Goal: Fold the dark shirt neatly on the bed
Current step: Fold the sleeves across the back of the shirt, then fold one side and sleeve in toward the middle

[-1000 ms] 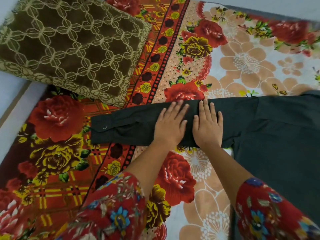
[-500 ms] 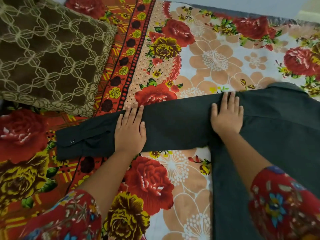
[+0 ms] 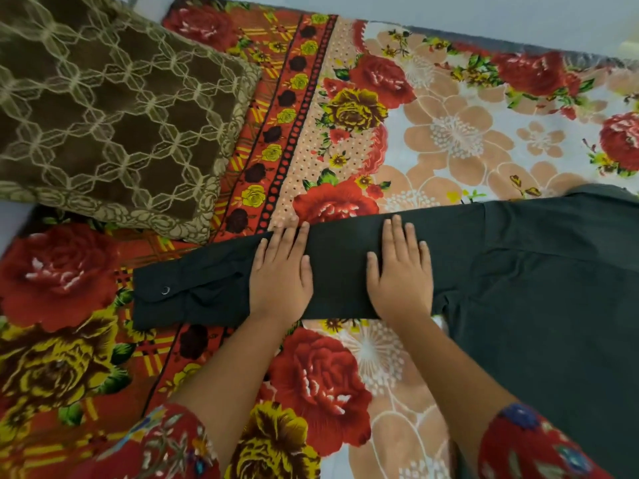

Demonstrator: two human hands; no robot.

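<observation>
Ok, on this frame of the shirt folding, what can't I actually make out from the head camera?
Head view only:
- The dark shirt runs off the right and bottom edges; other sleeve and hem unseen.
- The sleeve under the left hand and right hand: covered by the flat palms.
- The cuff fastener: too small to tell button from snap.
- The brown cushion: cut by the left and top edges.

The shirt (image 3: 553,323) lies on the bed (image 3: 449,133), its body at 4 o'clock and its sleeve (image 3: 339,271) stretched toward 9 o'clock. The left hand (image 3: 280,278) and the right hand (image 3: 401,278) rest flat on the sleeve, apart, with the left nearer the cuff (image 3: 155,292). A pillow (image 3: 114,115) lies at 10 o'clock, behind the cuff.
</observation>
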